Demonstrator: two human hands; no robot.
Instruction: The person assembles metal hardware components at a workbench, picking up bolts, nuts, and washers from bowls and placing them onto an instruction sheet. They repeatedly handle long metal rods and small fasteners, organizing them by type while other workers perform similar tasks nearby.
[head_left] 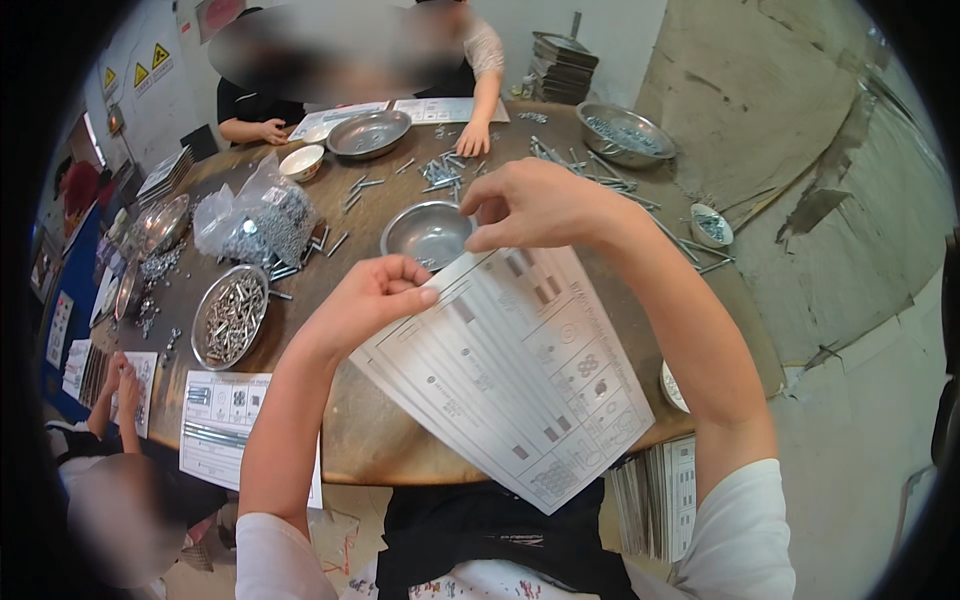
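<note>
My left hand (385, 300) is closed on the edge of a white printed card (510, 370), thumb on top. The card, covered with small drawings and grey blocks, is tilted over the table's near edge. At its upper edge hovers my right hand (525, 205), thumb and curled forefinger apart with a gap between them. Whether the thumb touches the card is unclear. Just beyond both hands stands a shallow metal bowl (425, 228), its inside partly hidden by my right hand.
Loose metal rods and screws (440, 172) are scattered across the brown table (370, 430). A bowl of metal fittings (232, 318), a plastic bag of small parts (262, 220) and a printed sheet (215, 440) lie left. Co-workers sit opposite and left. Stacked cards (655, 495) stand right.
</note>
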